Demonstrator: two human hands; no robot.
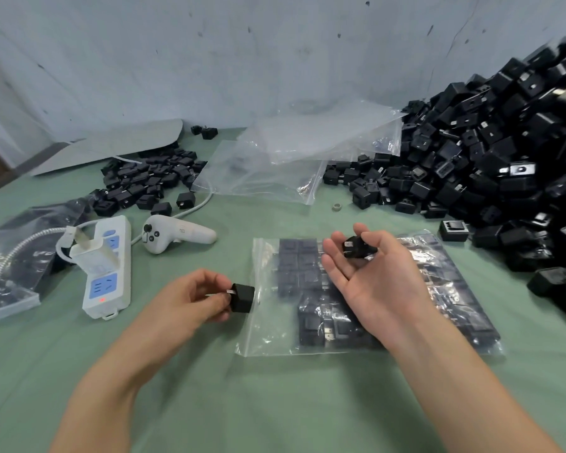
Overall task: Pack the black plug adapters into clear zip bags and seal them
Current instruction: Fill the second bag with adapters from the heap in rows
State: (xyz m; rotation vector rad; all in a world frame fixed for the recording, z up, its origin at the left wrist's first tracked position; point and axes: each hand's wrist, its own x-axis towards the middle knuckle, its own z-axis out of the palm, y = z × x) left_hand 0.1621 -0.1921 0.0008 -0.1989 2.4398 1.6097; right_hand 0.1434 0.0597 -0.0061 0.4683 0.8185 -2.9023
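Pinches adapter [242, 297] in left hand [190, 299], just left of the mouth of zip bag [265, 341], nearer; holds second adapter [360, 248] in right hand [373, 276] above it.

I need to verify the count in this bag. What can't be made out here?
Head view:
- Count inside the zip bag: the right hand and forearm cover many; glare blurs others.
- Big adapter pile: cut off by the right edge, top blurred.
- Packed bag at left: cut off by the left edge.
- Prongs of the adapter in the left hand: partly hidden by its fingers.
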